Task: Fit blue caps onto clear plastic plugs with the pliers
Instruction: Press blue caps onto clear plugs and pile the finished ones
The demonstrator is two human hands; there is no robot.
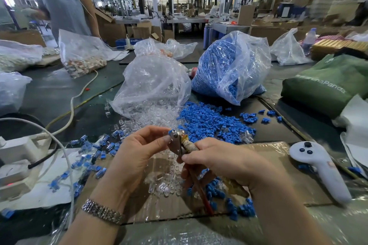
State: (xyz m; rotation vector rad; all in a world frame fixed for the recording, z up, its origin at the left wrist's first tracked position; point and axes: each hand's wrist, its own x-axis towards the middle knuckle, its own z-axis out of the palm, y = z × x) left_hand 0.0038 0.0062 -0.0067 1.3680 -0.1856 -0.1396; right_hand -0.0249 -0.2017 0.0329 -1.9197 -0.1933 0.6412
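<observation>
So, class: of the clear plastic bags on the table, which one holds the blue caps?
The bag of blue caps, standing right of the bag of clear plugs; only its contents are solid blue.

Pliers (177, 141) pinch blue cap (170, 132); clear plugs (165, 182) scattered below.

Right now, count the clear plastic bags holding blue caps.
1: the bag of blue caps stands behind the loose blue pile, right of the bag of clear plugs. Others could be hidden.
</observation>
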